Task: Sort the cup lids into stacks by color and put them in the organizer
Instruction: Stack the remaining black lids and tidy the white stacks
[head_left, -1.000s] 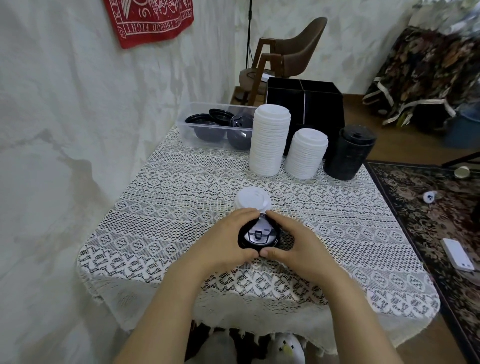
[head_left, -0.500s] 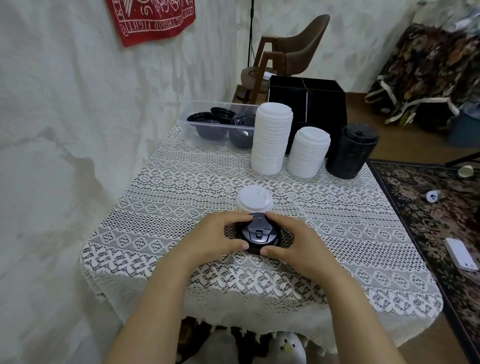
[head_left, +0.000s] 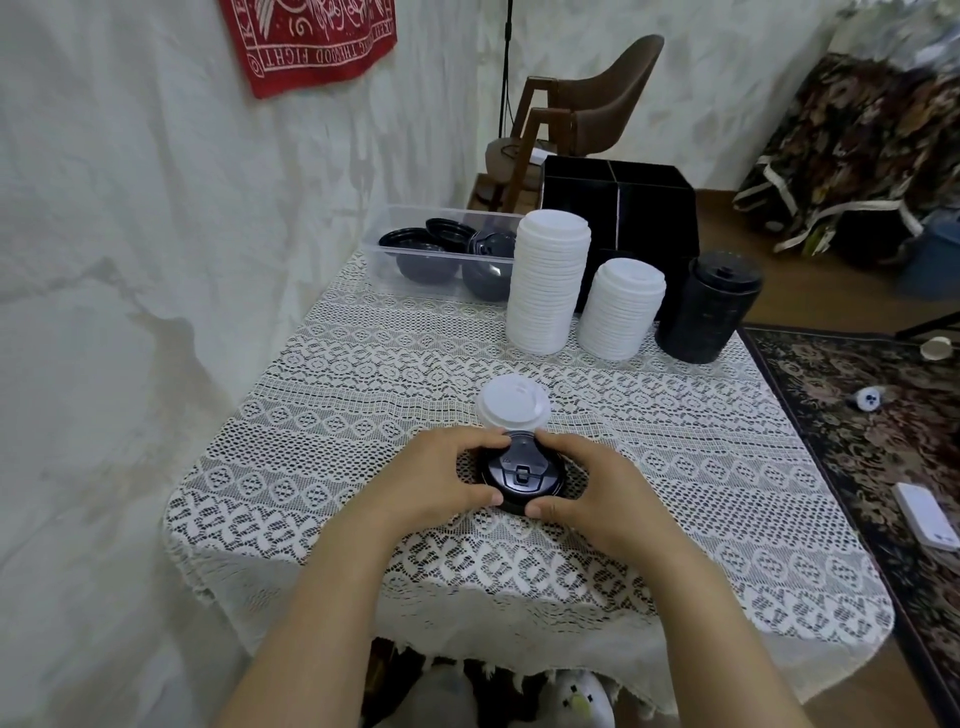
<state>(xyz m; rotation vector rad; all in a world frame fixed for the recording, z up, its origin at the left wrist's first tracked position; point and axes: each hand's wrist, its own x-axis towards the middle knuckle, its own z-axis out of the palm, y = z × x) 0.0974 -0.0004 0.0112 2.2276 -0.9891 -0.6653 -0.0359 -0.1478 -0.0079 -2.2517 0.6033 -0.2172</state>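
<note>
Head view: both forearms reach in from the bottom edge and meet over the lace tablecloth (head_left: 363, 415), well in front of the tall white stack (head_left: 548, 286) of lids. The left hand (head_left: 441, 483) and right hand (head_left: 597, 488) mirror each other. On each, the fingers curl over the far rim of a black lid (head_left: 521, 475) and the thumb presses its near rim, so the lid is grasped from both sides. It sits low on the cloth; whether it rests there or is just lifted cannot be told. Wrists are low and knuckles arched.

A single white lid (head_left: 513, 405) lies between that lid and the tall white stack, its near edge touching or just behind the fingertips. Right of the tall stack stands a shorter white stack (head_left: 621, 312), and further right a black stack (head_left: 709, 306). Behind the tall stack is the black organizer (head_left: 649, 208), and to its left a clear bin (head_left: 400, 249) holding loose black lids.

A red cloth (head_left: 311, 41) hangs on the wall, far left of and above the tall stack. Its white lettering is only partly legible (the clearest word looks like "FIGHT"). The black lid carries a small moulded mark, too small to read.
</note>
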